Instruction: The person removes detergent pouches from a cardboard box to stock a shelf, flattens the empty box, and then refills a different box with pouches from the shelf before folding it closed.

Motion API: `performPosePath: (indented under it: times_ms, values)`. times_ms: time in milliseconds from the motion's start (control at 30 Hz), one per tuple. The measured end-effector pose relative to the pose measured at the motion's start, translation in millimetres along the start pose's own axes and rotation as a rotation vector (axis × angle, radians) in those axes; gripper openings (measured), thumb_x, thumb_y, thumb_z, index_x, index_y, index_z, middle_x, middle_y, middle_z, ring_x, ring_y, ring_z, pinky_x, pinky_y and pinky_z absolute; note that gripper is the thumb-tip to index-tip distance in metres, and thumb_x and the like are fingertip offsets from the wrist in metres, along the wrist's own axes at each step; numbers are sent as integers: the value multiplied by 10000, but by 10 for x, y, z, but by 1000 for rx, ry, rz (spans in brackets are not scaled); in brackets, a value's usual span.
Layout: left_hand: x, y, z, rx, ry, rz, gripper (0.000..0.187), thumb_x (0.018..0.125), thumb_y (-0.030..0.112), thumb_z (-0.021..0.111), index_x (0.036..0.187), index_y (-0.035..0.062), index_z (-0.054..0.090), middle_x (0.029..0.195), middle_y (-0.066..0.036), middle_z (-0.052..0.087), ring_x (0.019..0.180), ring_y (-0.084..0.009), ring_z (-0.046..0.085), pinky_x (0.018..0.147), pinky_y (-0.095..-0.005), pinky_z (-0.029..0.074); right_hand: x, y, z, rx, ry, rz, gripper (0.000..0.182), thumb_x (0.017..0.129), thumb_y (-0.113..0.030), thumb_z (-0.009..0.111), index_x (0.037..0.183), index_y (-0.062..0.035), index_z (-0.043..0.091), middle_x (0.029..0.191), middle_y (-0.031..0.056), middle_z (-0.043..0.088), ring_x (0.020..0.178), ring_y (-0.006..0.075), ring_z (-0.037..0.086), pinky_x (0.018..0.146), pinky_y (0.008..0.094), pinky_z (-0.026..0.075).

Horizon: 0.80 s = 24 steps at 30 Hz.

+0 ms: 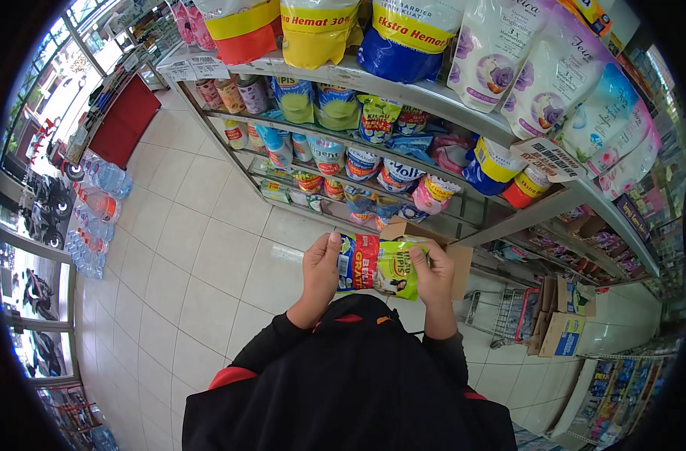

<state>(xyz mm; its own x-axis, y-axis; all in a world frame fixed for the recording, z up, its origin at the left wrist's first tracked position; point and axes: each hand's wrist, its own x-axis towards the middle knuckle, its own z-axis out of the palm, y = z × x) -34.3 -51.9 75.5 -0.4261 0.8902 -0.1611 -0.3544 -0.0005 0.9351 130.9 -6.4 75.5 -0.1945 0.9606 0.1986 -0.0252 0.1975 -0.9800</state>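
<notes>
Between my two hands is a green, red and blue refill pouch, held sideways in front of my chest. My left hand pinches its left end, thumb on top. The right end is gripped by my right hand, its thumb over the green part. Just beyond the pouch, an open cardboard box shows partly behind my right hand. A similar green pouch hangs or stands on the shelf ahead.
A metal store shelf full of pouches and bottles rises ahead. Large white and purple pouches line its top. At right are a shopping cart and stacked cardboard boxes. Packs of water bottles stand on the tiled floor at left.
</notes>
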Motion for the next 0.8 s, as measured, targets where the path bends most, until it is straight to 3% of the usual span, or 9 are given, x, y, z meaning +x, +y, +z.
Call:
performPosePath:
  times_ms: [133, 200, 267, 400, 433, 500, 633, 667, 800]
  values:
    - [91, -33, -64, -4, -49, -7, 292, 861, 280, 429, 736, 28, 510, 633, 38, 490, 567, -3, 416, 510, -170, 359, 68, -148, -76, -26, -30, 114, 162, 787, -121, 547, 833, 32, 568, 868, 70, 568, 722, 125, 526, 663, 230, 404]
    - [158, 14, -102, -197, -139, -295, 308, 859, 292, 414, 824, 3, 515, 699, -32, 562, 621, -65, 529, 583, -204, 438, 156, -182, -208, 7, -69, 180, 157, 790, -111, 540, 862, 27, 558, 859, 67, 571, 703, 131, 535, 651, 237, 415]
    - [211, -67, -162, -258, -242, -435, 329, 860, 305, 396, 877, -8, 494, 767, -73, 570, 662, -121, 560, 618, -248, 464, 250, -170, -372, 509, -260, 483, 262, 814, -185, 517, 996, 0, 492, 890, 91, 566, 769, 127, 544, 672, 241, 440]
    - [200, -276, -105, -626, -524, -926, 393, 871, 303, 342, 1044, -30, 458, 977, -182, 541, 857, -234, 566, 728, -361, 480, 321, 93, -138, 458, -439, 41, 461, 785, -182, 530, 1173, -8, 349, 1164, 140, 417, 1009, 214, 464, 837, 316, 388]
    - [172, -278, -55, -658, -523, -1046, 375, 870, 290, 351, 1049, -22, 456, 970, -188, 543, 849, -240, 570, 723, -357, 485, 329, 260, -142, 554, -571, 121, 677, 601, 29, 596, 1211, -35, 311, 1261, 113, 323, 1127, 239, 370, 917, 347, 318]
    - [141, -306, -56, -749, -673, -1094, 343, 866, 270, 371, 1038, -12, 465, 945, -181, 551, 821, -230, 580, 686, -330, 498, 295, 312, -63, 536, -686, 20, 823, 509, 4, 674, 1232, -37, 283, 1279, 114, 295, 1155, 234, 331, 919, 332, 312]
    - [115, -905, -251, -915, -930, -1250, 236, 847, 196, 433, 986, 16, 498, 861, -140, 573, 707, -177, 603, 564, -241, 521, 380, -142, 78, 775, -740, 208, 874, 464, -23, 712, 1230, -29, 291, 1241, 122, 344, 1123, 214, 368, 909, 314, 324]
    - [140, -1161, -292, -1198, -994, -1512, 336, 861, 283, 383, 1078, 43, 475, 985, -109, 539, 805, -199, 553, 660, -313, 501, 398, -39, 81, 722, -695, 263, 835, 473, -26, 710, 1211, -22, 319, 1199, 118, 386, 1093, 202, 395, 903, 304, 330]
    - [133, -690, -199, -1074, -630, -1540, 386, 853, 337, 370, 1115, 62, 439, 1031, -111, 525, 833, -233, 551, 694, -358, 489, 448, 123, 211, 661, -419, 319, 590, 572, -16, 678, 1105, -4, 427, 1023, 87, 511, 918, 165, 511, 813, 282, 406]
